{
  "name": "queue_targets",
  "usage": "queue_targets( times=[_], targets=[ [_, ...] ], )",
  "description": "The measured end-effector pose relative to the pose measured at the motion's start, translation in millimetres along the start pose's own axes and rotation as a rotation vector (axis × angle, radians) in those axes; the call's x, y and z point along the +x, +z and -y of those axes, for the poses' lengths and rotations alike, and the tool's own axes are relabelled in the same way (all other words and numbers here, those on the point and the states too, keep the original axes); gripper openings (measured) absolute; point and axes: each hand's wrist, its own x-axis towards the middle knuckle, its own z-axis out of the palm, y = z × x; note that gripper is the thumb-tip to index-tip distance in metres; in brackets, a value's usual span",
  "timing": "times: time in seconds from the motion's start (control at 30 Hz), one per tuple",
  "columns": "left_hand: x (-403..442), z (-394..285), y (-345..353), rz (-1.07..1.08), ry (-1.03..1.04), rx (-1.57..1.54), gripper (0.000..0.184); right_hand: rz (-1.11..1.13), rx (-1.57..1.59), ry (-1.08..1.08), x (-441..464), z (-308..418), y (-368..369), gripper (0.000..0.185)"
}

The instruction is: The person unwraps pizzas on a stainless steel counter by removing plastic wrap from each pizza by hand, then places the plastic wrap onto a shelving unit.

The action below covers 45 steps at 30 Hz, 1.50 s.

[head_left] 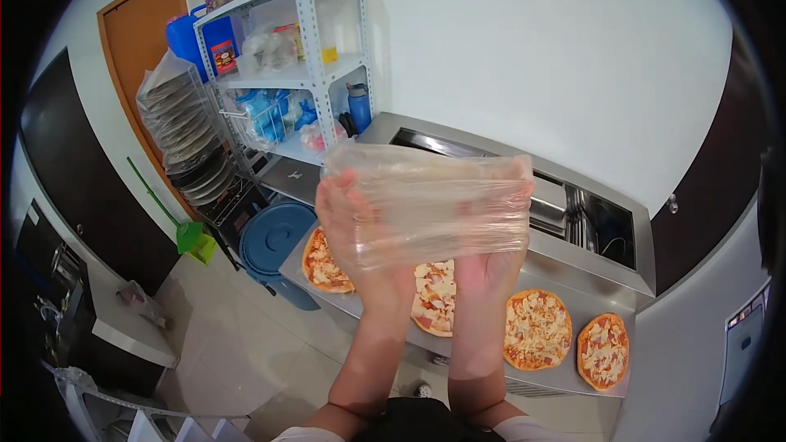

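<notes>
A clear plastic bag is stretched flat and wrinkled between my two hands, raised above the steel counter. My left hand grips its left end, with the fingertips showing blurred through the plastic. On the right end, my right hand holds on with its fingers partly behind the film. Below the bag lies a pizza topped with cheese and pieces of meat, partly hidden by my wrists. Another pizza sits at the left, partly behind my left hand. Two more, a round pizza and the rightmost pizza, lie to the right.
The steel counter has a recessed well holding metal containers along the wall. A blue lidded bin stands at the counter's left end. Behind it rise a metal shelf and a stack of bagged pans. A green dustpan leans nearby.
</notes>
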Motion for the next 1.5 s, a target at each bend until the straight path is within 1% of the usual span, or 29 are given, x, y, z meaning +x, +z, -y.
queue_targets(
  times=[0.03, 0.07, 0.1, 0.17, 0.2, 0.23, 0.27, 0.33, 0.37, 0.5, 0.53, 0.67, 0.7, 0.83, 0.87, 1.0, 1.03, 1.1, 1.17, 1.23, 1.27, 1.33, 1.4, 1.43, 1.5],
  targets=[
    [3, -7, -8, 0.012, -0.056, -0.045, 0.038, 0.001, -0.004, 0.003, -5, -1, -4, 0.054],
    [7, -13, -17, 0.022, -0.111, -0.089, 0.033, 0.119, -0.035, 0.046, -11, -2, -7, 0.052],
    [13, -20, -25, 0.017, -0.109, -0.089, 0.033, 0.239, -0.062, 0.091, -17, -3, -9, 0.051],
    [28, -36, -47, 0.227, -0.132, -0.053, 0.025, 0.481, -0.109, 0.188, -27, -8, -18, 0.049],
    [34, -48, -66, 0.217, -0.124, -0.049, 0.025, 0.543, -0.285, 0.269, -29, -1, -39, 0.045],
    [41, -61, -90, 0.346, -0.222, 0.061, 0.025, 0.603, -0.461, 0.351, -29, 10, -62, 0.042],
    [49, -77, -114, 0.473, -0.322, 0.174, 0.026, 0.606, -0.455, 0.368, -27, 19, -72, 0.042],
    [60, -112, -154, 0.72, -0.53, 0.407, 0.027, 0.553, -0.682, 0.46, -30, 19, -82, 0.033],
    [60, -128, -168, 0.696, -0.531, 0.419, 0.027, 0.557, -0.675, 0.485, -41, 6, -78, 0.033],
    [57, -209, -225, 0.669, -0.74, 0.331, 0.022, 0.584, -0.593, 0.585, -80, -68, -43, 0.025],
    [58, -233, -238, 0.626, -0.716, 0.35, 0.022, 0.61, -0.575, 0.626, -90, -86, -38, 0.025],
    [53, -328, -282, 0.795, -1.08, 0.836, 0.03, 0.662, -0.54, 0.799, -120, -160, -15, 0.025],
    [44, -346, -292, 0.73, -1.055, 0.846, 0.03, 0.705, -0.523, 0.849, -127, -181, -9, 0.025],
    [-10, -410, -326, 0.202, -0.427, 1.159, 0.028, 0.982, -0.401, 1.081, -170, -269, 18, 0.026],
    [-25, -424, -331, 0.115, -0.39, 1.18, 0.028, 1.042, -0.363, 1.142, -185, -288, 29, 0.026],
    [-89, -471, -346, -0.329, -0.062, 0.836, 0.039, 1.083, -0.249, 1.348, -267, -352, 73, 0.022],
    [-111, -486, -346, -0.4, -0.012, 0.853, 0.039, 1.136, -0.212, 1.41, -292, -365, 81, 0.022],
    [-153, -516, -338, -0.568, 0.143, 0.855, 0.047, 1.173, -0.017, 1.669, -344, -387, 90, 0.021],
    [-185, -541, -325, -0.688, 0.29, 0.85, 0.054, 1.181, 0.164, 1.891, -390, -401, 100, 0.02],
    [-233, -580, -312, -0.675, 0.3, 1.02, 0.064, 1.294, 0.097, 1.923, -446, -405, 116, 0.018],
    [-257, -601, -314, -0.689, 0.327, 1.032, 0.064, 1.32, 0.12, 1.932, -474, -401, 130, 0.018],
    [-306, -643, -317, -0.709, 0.404, 1.201, 0.067, 1.499, 0.131, 1.913, -529, -383, 160, 0.023],
    [-340, -692, -320, -0.74, 0.577, 1.264, 0.069, 1.681, 0.156, 1.808, -575, -358, 194, 0.029],
    [-353, -720, -323, -0.751, 0.691, 1.274, 0.068, 1.691, 0.178, 1.798, -598, -354, 209, 0.029],
    [-366, -771, -323, -0.857, 0.914, 1.088, 0.064, 1.899, 0.344, 1.726, -632, -347, 228, 0.033]
  ],
)
